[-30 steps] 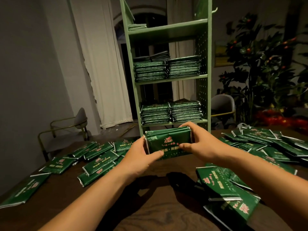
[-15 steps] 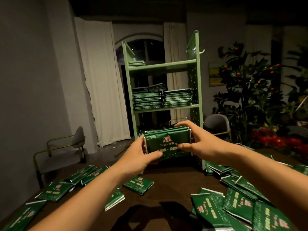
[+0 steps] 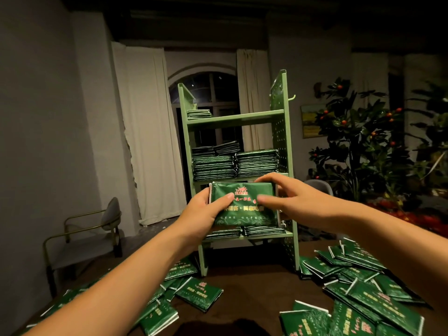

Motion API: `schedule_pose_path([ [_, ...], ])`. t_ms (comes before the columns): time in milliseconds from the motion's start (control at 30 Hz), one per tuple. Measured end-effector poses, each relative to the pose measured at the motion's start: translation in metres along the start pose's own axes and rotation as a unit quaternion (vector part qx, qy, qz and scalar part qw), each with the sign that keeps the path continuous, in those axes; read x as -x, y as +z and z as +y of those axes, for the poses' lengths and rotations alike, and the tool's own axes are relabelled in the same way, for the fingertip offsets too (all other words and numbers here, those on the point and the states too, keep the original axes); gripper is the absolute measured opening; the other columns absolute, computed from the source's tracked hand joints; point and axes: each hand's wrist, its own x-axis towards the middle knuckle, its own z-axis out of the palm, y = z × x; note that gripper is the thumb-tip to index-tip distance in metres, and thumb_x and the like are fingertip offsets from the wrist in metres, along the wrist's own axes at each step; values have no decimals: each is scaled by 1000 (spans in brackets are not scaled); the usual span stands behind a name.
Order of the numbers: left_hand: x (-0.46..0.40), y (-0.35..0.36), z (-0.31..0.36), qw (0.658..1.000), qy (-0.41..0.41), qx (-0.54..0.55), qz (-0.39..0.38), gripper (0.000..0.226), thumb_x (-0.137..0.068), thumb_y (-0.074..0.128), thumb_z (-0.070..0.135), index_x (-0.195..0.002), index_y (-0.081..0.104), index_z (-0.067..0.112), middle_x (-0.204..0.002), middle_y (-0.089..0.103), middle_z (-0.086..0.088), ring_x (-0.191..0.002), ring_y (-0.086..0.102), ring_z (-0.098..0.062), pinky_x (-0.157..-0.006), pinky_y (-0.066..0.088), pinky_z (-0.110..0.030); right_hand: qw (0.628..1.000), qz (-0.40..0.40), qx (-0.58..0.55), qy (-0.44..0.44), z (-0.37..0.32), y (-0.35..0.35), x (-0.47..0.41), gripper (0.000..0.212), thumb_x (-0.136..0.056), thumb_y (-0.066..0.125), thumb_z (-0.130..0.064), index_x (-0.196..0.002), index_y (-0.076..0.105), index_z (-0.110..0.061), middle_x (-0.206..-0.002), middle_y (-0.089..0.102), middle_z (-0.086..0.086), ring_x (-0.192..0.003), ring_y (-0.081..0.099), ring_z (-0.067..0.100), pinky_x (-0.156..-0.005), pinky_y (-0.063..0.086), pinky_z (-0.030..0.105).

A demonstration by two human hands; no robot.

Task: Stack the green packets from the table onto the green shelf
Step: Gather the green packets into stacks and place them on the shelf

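Before the green shelf (image 3: 238,116), 1 bundle of packets (image 3: 243,204) lies crosswise; left hand (image 3: 206,209) grips it, right hand (image 3: 288,202) pinches its far end, equally near.

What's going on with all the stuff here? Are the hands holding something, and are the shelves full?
Left hand: grips the bundle.
Right hand: holds the bundle's other side.
Bundle of green packets: lifted, in front of the shelf.
Green shelf: upright; top level nearly bare, middle level stacked high.
Loose packets: scattered flat on the table.
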Motion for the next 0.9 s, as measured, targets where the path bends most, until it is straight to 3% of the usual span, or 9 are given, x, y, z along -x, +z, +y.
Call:
schedule_pose_path([
  [100, -10, 0, 8, 999, -20, 32, 24, 14, -99, 61, 23, -108, 64, 12, -93, 74, -4, -82, 72, -15, -65, 58, -32, 981, 79, 154, -93, 2, -13, 0, 41, -103, 49, -21, -143, 43, -30, -139, 48, -7, -122, 52, 10, -106, 46, 41],
  [167, -16, 0, 14, 998, -27, 40, 38, 13, -98, 62, 25, -101, 63, 12, -85, 71, -2, -73, 68, -11, -57, 56, -28, 913, 127, 334, -198, 0, -19, 4, 60, -90, 61, -9, -144, 38, -23, -143, 41, -4, -127, 45, 13, -109, 42, 38],
  [233, -21, 1, 18, 997, -33, 52, 35, 15, -97, 61, 26, -101, 62, 11, -78, 67, -1, -66, 66, -9, -53, 54, -26, 821, 118, 484, -277, 0, -19, 4, 72, -76, 74, -12, -140, 41, -17, -144, 43, 5, -128, 46, 24, -108, 43, 39],
  [300, -26, 5, 22, 997, -49, 54, 19, 18, -97, 60, 27, -105, 62, 11, -79, 64, -3, -65, 63, -10, -50, 52, -25, 772, 128, 530, -328, 3, -16, 1, 63, -75, 73, -13, -133, 51, -12, -138, 52, 11, -124, 50, 29, -103, 48, 41],
  [433, -39, 15, 27, 995, -79, 64, -2, 22, -96, 62, 28, -104, 65, 9, -83, 67, -8, -68, 63, -16, -47, 50, -25, 717, 172, 527, -422, 9, -22, -5, 33, -90, 61, -6, -122, 62, -3, -122, 64, 13, -113, 57, 31, -97, 50, 44],
  [533, -55, 19, 35, 994, -93, 60, -9, 25, -93, 66, 30, -103, 68, 7, -87, 70, -12, -76, 64, -23, -61, 50, -32, 701, 168, 533, -443, 15, -32, -11, 35, -93, 60, -6, -127, 58, -1, -124, 63, 16, -112, 58, 32, -95, 51, 45],
  [700, -76, 30, 47, 995, -101, 15, -11, 24, -94, 66, 33, -97, 65, 9, -68, 69, -3, -56, 63, -13, -40, 45, -20, 704, 158, 527, -449, 18, -49, -22, 34, -92, 55, -4, -126, 54, -1, -120, 64, 16, -106, 60, 31, -88, 56, 43],
  [833, -94, 33, 54, 991, -76, 106, 17, 43, -106, 40, 42, -105, 62, 4, -85, 71, -14, -71, 70, -21, -58, 60, -35, 724, 212, 499, -426, 18, -62, -34, 35, -88, 61, -14, -121, 52, -7, -113, 67, 12, -99, 60, 21, -83, 55, 28],
  [900, -109, 26, 52, 997, 1, -18, 82, 38, -109, 36, 32, -101, 62, 6, -92, 69, -16, -73, 68, -23, -67, 60, -38, 743, 289, 471, -377, 15, -74, -43, 34, -83, 65, -15, -115, 57, -6, -107, 65, 11, -91, 58, 21, -70, 56, 31],
])
